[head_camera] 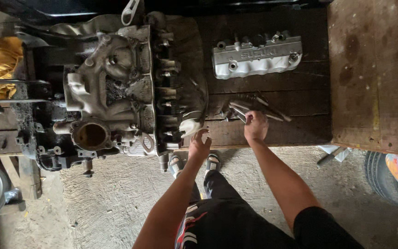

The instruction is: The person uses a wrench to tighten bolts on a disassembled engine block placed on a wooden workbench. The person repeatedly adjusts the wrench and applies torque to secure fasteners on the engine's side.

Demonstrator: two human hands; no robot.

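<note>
The right hand (pixel 256 127) closes its grip on a wrench (pixel 238 113) among loose tools on the wooden bench (pixel 300 133) (near its edge); the left hand (pixel 199 146), open, hovers beside the engine (pixel 130 87); a careless pull could knock neighbouring tools off

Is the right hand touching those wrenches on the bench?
Touching. The head view shows the right hand closed over the near end of the wrenches on the wooden bench, with no gap between fingers and metal.
</note>
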